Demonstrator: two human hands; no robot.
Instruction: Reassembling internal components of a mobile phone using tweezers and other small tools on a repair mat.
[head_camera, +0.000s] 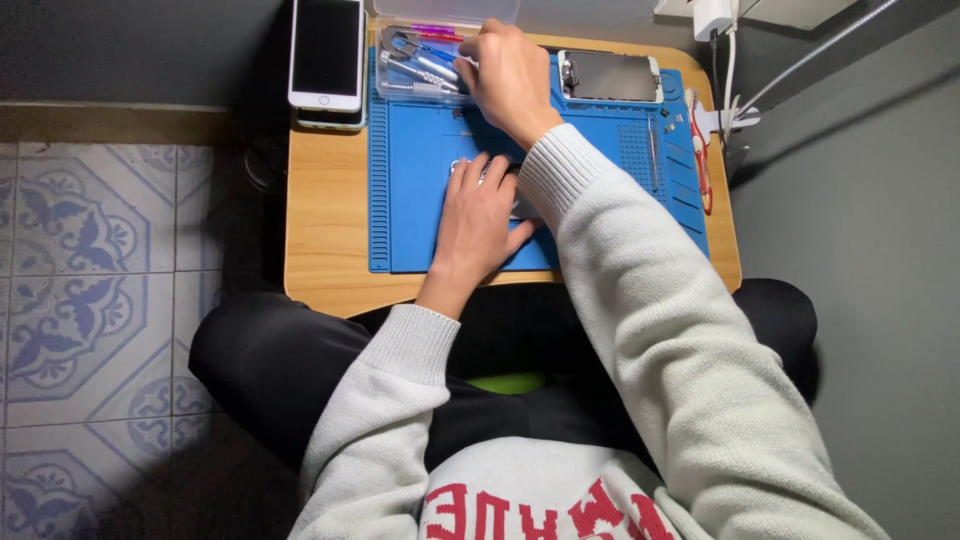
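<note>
My left hand (474, 222) lies flat on the blue work mat (420, 190), fingers spread over a small device (462, 167) whose metal edge shows at my fingertips; most of it is hidden. My right hand (507, 78) reaches across to the clear tool tray (400, 90) at the mat's far left corner, fingers curled at its right edge among metal tools (412, 62). Whether it grips one is hidden.
A white phone (326, 52) rests on another at the small wooden table's (325, 230) far left corner. A detached phone screen (610, 77) lies at the mat's far edge. Red-handled cutters (700, 150), tweezers (653, 155) and tiny screws lie right. Tiled floor left.
</note>
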